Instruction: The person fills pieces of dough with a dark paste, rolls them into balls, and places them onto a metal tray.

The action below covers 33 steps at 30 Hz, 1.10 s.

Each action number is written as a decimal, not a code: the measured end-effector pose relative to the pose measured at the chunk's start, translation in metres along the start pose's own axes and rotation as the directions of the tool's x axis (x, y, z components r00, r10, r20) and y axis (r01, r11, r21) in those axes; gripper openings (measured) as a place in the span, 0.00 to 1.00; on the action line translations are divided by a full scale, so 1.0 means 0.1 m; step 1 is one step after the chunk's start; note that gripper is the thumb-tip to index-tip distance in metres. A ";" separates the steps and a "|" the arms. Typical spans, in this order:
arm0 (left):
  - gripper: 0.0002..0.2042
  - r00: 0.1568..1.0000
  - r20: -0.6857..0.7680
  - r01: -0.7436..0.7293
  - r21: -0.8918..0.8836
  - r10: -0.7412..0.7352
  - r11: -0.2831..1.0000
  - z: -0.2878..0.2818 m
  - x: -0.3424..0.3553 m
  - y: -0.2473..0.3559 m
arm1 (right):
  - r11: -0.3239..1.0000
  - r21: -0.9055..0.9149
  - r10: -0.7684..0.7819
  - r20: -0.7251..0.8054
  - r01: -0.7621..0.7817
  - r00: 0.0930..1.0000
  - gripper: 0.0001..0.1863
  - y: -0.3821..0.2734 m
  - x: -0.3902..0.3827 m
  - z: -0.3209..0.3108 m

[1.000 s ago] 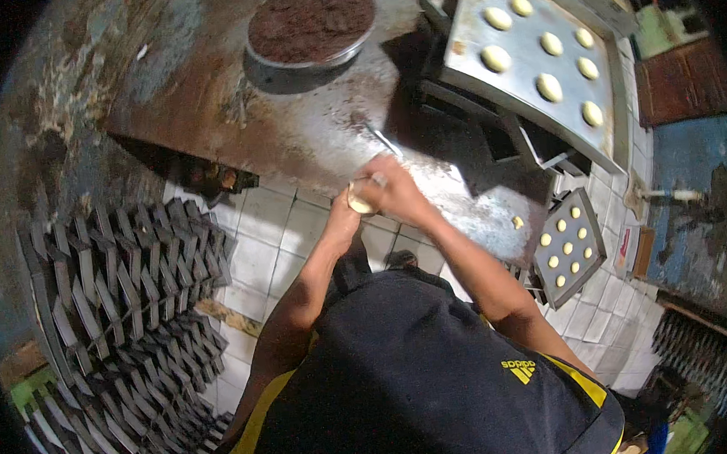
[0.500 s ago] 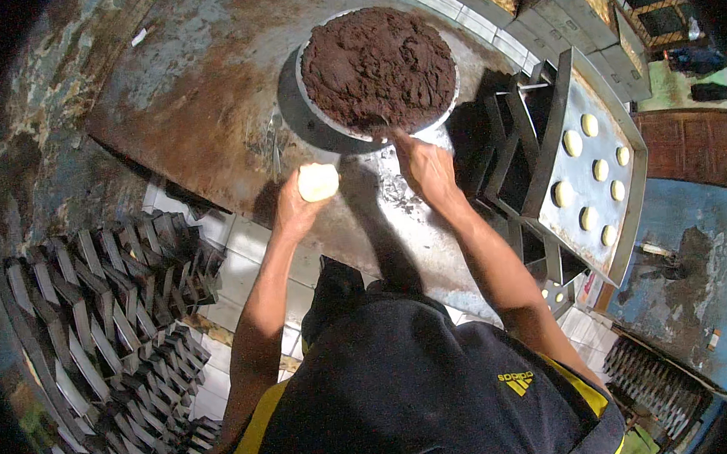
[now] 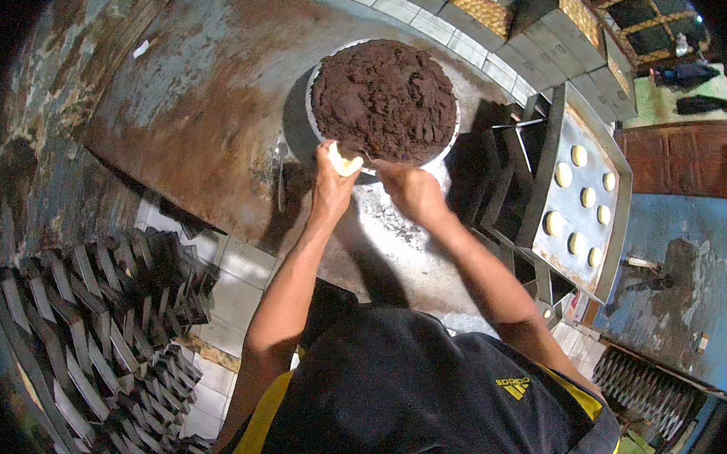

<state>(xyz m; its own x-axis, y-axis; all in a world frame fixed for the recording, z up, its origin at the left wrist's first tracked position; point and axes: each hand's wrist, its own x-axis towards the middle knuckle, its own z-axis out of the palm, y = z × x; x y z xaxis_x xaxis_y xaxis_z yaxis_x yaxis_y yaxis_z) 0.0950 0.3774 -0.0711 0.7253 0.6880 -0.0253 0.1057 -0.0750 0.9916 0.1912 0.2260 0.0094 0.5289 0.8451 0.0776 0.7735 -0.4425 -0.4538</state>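
Left hand (image 3: 331,187) grips dough (image 3: 344,160), bowl (image 3: 450,142) at one o'clock; right hand (image 3: 415,193), hold unclear; hard pressing could tear dough.

The dark shirt (image 3: 391,385) carries a yellow logo (image 3: 515,388). Its short lettering (image 3: 512,381) appears upside down, beside slanted bars (image 3: 517,392).

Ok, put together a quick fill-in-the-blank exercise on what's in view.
Of the left hand and right hand, the ____ one holds the pale dough piece.
The heaped mixture in the round bowl is dark ____.
The upper metal tray holds ____ dough balls.
Of bowl and tray, the right hand is nearer the ____.

Missing words: left; brown; eight; bowl.
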 end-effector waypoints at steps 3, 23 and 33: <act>0.26 0.996 -0.020 -0.078 0.217 0.085 0.973 0.24 0.03 0.31 | 0.978 -0.205 -0.045 -0.056 0.033 0.997 0.34 -0.16 -0.33 0.22; 0.25 0.884 0.468 0.122 -0.268 0.018 0.956 1.39 -2.23 0.71 | 0.983 0.158 -0.013 -0.445 0.093 0.895 0.32 0.08 -2.69 -0.67; 0.19 0.740 0.470 -0.506 -0.084 0.481 0.859 2.23 -3.31 1.39 | 0.434 0.899 0.713 -0.375 0.047 0.592 0.24 0.28 -4.06 -0.97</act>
<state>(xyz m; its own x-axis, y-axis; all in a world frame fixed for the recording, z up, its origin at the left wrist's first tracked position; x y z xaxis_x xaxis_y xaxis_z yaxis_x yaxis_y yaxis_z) 0.0217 -0.0216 0.0467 0.9071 0.1339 0.3989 -0.3328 -0.3518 0.8749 0.0317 -0.1588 0.0517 0.9958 0.0723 0.0555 0.0468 0.1172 -0.9920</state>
